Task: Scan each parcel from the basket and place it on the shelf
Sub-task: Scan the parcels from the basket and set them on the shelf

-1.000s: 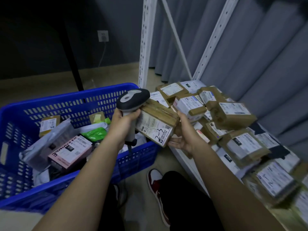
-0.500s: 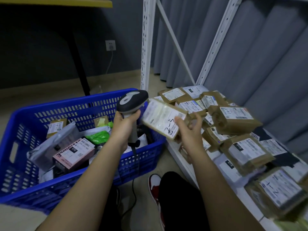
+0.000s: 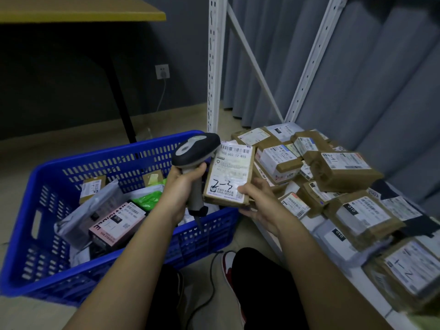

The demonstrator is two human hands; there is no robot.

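The held parcel [image 3: 228, 175], a brown taped carton with a white shipping label facing up, is raised over the near right corner of the blue basket [image 3: 42, 234], between the basket and the shelf. The label carries a barcode along its top edge and a handwritten black mark near its lower edge.

The right hand [image 3: 259, 201] holds the parcel at its lower right corner: the thumb lies on the label, and the fingers curl underneath. The left hand [image 3: 183, 184] grips the handle of a barcode scanner [image 3: 196, 151], fingers wrapped round it. The scanner head sits just beside the parcel's upper left corner; whether they touch cannot be determined. A black cable hangs from the handle base toward the floor.

The basket stands on the floor and contains further parcels: a pink box [image 3: 116, 222], a grey poly mailer [image 3: 92, 210], a green bag [image 3: 150, 198] and small brown cartons.

The low shelf [image 3: 319, 225], a white board between white perforated uprights [image 3: 214, 67], bears a loose pile of brown labelled parcels [image 3: 342, 172]. Grey curtains [image 3: 381, 79] hang behind it. A table with a yellow top [image 3: 78, 10] stands at the upper left.
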